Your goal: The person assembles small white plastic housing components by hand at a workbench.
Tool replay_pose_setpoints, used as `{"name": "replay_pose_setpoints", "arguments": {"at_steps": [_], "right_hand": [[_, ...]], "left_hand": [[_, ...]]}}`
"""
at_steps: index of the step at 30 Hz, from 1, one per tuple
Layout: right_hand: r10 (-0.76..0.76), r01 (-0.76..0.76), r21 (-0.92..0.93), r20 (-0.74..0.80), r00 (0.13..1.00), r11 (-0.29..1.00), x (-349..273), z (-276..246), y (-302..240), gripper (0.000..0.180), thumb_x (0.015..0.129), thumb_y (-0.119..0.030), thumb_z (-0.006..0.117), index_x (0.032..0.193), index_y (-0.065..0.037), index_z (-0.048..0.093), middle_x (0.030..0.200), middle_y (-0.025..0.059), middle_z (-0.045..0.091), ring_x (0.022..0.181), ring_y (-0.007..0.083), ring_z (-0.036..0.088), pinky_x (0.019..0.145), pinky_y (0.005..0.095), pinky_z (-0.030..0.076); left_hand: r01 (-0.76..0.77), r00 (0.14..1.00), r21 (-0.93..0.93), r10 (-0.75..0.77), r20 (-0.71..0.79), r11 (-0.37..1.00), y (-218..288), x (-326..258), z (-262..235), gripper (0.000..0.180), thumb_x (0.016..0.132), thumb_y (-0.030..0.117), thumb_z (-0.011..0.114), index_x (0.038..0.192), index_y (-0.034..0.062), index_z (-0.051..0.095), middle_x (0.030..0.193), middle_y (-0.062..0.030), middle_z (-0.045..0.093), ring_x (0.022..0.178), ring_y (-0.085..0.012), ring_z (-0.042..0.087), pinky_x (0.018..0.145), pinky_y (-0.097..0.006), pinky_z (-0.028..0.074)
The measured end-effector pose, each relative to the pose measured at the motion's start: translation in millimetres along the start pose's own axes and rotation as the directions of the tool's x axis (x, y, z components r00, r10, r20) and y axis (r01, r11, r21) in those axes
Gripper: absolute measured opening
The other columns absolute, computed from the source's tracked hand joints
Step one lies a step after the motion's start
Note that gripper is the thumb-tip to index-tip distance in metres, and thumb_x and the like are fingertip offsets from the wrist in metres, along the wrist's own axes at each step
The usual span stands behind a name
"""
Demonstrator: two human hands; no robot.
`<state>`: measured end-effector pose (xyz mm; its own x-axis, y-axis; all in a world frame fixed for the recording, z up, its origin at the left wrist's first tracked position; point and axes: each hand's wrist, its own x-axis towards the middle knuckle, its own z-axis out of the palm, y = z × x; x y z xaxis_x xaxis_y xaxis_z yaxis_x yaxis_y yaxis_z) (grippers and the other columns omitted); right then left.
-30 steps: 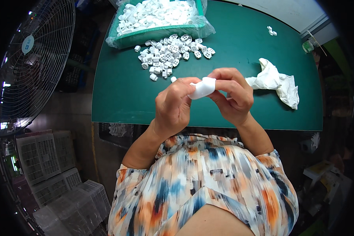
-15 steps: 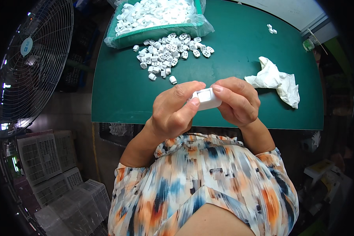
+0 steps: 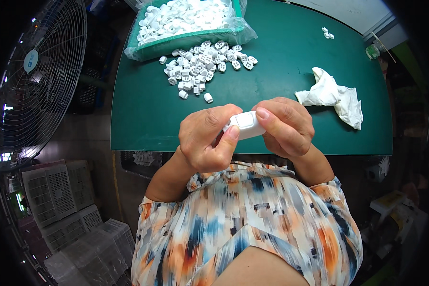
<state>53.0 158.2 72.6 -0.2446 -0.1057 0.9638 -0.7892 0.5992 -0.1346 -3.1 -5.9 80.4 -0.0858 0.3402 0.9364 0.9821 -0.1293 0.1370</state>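
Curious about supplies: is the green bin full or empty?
Well filled: the bin has white parts heaped close to its near rim. Its far end is out of frame; cannot tell there.

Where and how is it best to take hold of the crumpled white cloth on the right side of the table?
Probably pinch the bunched upper-left part of the white cloth from above: its loose folds seem to rise from the green table there, and nothing lies over them.

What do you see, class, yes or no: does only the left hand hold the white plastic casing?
No: the left hand and the right hand both hold the white plastic casing, at opposite ends.
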Motion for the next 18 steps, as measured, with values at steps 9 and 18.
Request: {"name": "replay_pose_setpoints", "arguments": {"at_steps": [9, 18], "right_hand": [[-0.007, 0.008, -0.034, 0.035, 0.999, 0.999, 5, -2, -3, 0.024, 0.070, -0.003, 0.064, 0.093, 0.003, 0.061, 0.074, 0.0126, 0.062, 0.056, 0.0202, 0.059, 0.047, 0.0282, 0.049], [-0.088, 0.102, -0.100, 0.139, 0.986, 0.990, 17, -11, 3, 0.024, 0.069, -0.008, 0.065, 0.089, 0.002, 0.060, 0.070, 0.0094, 0.059, 0.053, 0.0170, 0.057, 0.044, 0.0254, 0.046]], "left_hand": [[0.010, 1.000, 0.019, -0.010, -0.006, 1.000, 1, -1, -1, 0.025, 0.068, -0.010, 0.059, 0.087, 0.0011, 0.046, 0.081, -0.0207, 0.062, 0.053, -0.0205, 0.057, 0.039, -0.029, 0.046], [-0.029, 1.000, 0.003, 0.029, -0.004, 1.000, -6, -1, 4, 0.027, 0.068, -0.010, 0.058, 0.088, 0.0019, 0.044, 0.080, -0.0200, 0.063, 0.055, -0.0233, 0.060, 0.043, -0.030, 0.050]]}}
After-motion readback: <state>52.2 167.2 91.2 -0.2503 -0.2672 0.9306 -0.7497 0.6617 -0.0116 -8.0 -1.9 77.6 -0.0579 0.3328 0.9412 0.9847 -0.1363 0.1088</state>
